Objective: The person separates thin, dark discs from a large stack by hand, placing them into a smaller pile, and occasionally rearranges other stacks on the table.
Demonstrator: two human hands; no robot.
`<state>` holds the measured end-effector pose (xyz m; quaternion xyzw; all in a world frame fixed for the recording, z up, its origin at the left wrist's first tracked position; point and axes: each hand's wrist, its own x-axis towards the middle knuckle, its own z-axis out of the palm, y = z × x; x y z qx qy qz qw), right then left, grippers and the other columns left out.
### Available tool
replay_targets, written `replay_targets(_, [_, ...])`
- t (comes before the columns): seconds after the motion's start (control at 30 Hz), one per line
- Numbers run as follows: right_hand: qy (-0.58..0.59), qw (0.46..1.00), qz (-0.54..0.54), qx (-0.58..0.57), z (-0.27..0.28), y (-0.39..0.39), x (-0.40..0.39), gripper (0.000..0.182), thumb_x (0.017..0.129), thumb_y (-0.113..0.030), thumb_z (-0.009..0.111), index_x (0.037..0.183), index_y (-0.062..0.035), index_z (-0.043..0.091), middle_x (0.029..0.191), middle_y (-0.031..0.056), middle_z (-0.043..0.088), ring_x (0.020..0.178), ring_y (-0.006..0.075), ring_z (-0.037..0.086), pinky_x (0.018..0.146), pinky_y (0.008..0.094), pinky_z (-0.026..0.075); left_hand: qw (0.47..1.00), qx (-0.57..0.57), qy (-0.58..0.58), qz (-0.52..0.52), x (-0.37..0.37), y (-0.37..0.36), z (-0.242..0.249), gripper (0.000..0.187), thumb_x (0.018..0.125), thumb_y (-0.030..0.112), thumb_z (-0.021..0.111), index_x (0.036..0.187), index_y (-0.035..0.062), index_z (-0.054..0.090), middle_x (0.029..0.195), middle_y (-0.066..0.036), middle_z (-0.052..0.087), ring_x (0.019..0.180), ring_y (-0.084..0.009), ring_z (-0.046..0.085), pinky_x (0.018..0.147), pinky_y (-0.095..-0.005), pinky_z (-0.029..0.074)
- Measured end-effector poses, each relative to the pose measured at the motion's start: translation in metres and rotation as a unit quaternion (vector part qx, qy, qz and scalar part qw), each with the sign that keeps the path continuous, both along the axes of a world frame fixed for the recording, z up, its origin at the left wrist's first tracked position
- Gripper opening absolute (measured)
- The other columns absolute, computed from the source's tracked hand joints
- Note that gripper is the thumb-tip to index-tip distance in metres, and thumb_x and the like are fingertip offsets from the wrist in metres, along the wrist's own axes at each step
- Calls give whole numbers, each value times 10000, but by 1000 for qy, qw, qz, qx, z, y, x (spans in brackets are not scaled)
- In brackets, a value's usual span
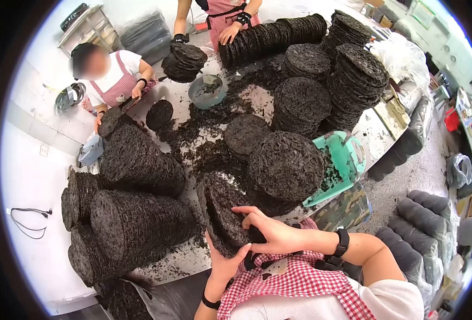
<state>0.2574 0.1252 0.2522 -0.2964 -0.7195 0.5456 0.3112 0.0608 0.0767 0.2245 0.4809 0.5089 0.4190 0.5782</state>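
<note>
A thin stack of dark round dried seaweed cakes [219, 205] is tilted up on edge in front of my body. My left hand [226, 261] grips its lower edge from below, thumb on the near side. My right hand [272, 233] is curled at the right side of the stack, its fingers bent against the near face and its thumb close to my left thumb. The cakes part slightly along the top. Just beyond stands a tall pile of seaweed cakes [286, 165], with a lower pile [246, 134] behind it.
Big seaweed rolls [140, 224] lie at the left. A green plastic basket [348, 160] sits on the right edge, and a grey-blue basin [208, 93] further back. Several piles [358, 74] stand at the far right. Two co-workers [121, 80] handle cakes across the table.
</note>
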Motion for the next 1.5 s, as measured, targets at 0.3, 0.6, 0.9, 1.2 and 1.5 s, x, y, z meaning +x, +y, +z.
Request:
replay_targets(0.3, [-54,998,23,-31,20,4,-2,412,726,-77,662,1038,15,408,1396,236,239,1144,379,464,879,386,443,1000,17,19,5,-3,3,-5,933,694,100,799,1356,7,149,1253,-147,425,1121,-205,473,950,-333,415])
replay_targets(0.6, [38,994,-102,-25,7,5,-7,435,709,76,465,1128,-4,382,1330,213,411,1145,302,499,960,357,399,994,62,29,83,-10,3,-6,444,832,-12,576,1250,-29,426,1171,-120,540,1084,-207,511,950,-323,386])
replay_targets(0.9, [21,850,-526,-35,-40,28,127,521,854,1,496,1352,-29,346,1371,122,379,1313,243,317,1043,370,311,926,-104,-271,240,-60,-3,2,354,812,108,532,1143,-16,548,1150,-118,583,1027,-262,581,902,-443,459])
replay_targets(1.2, [44,942,-230,-242,8,2,53,534,888,-167,621,1332,-36,354,726,-26,455,636,52,402,569,213,349,972,-96,-198,87,-51,-3,-16,429,811,200,507,1180,-16,535,1190,-127,575,1102,-291,551,965,-460,420])
replay_targets(1.5, [-244,858,-444,89,-13,28,143,443,839,-210,662,1216,-64,480,859,76,439,711,169,469,649,311,430,992,88,89,10,-29,58,-9,378,884,64,547,1238,-28,451,1261,-109,508,1116,-226,507,962,-354,392])
